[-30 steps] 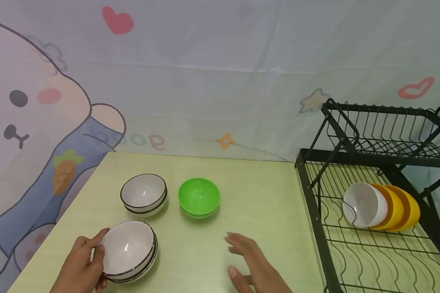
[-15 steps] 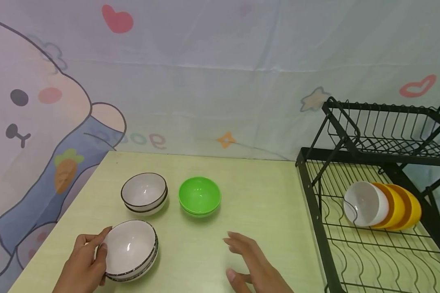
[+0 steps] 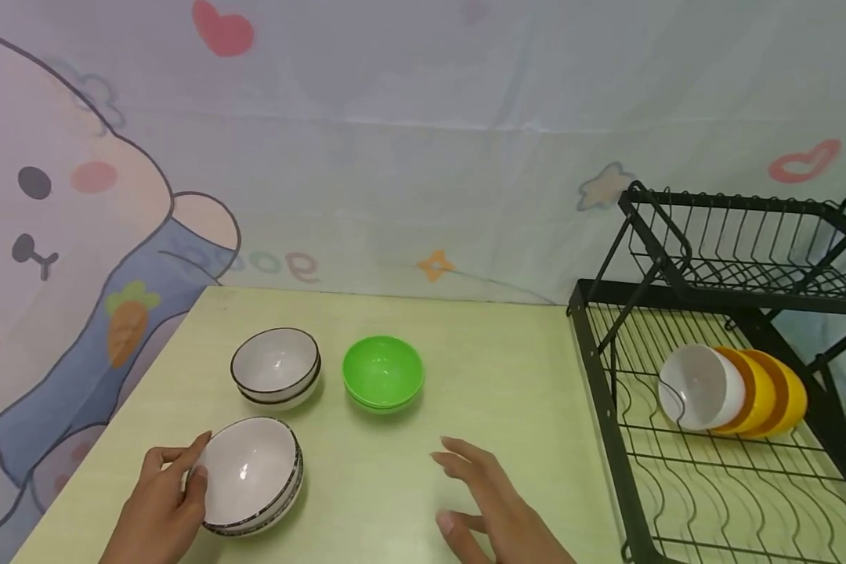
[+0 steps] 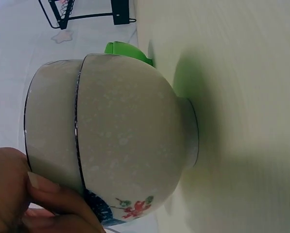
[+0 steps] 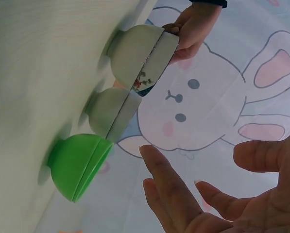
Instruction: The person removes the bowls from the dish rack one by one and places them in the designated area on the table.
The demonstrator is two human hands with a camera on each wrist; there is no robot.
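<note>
Smooth, glossy glaze catches the light inside the nearer white bowls (image 3: 247, 474), ceramic by their look, with a speckled finish on the outside. The farther white bowls (image 3: 275, 364) show a similar ceramic sheen, while the green bowls (image 3: 383, 372) look like shiny, smooth plastic. Black-coated metal bars and wire form the dish rack (image 3: 612, 435). Beneath the bowls lies a smooth, faintly wood-grained tabletop (image 3: 493, 352); behind hangs matt, creased cloth (image 3: 395, 78).

Right hand (image 5: 261, 211), fingers (image 5: 165, 177) extended, apart from a green bowl stack (image 5: 76, 161) on the counter (image 5: 28, 97); beyond it, a smaller pale bowl stack (image 5: 107, 111) and a flower-patterned stack (image 5: 135, 54) gripped by the left hand (image 5: 197, 29).
</note>
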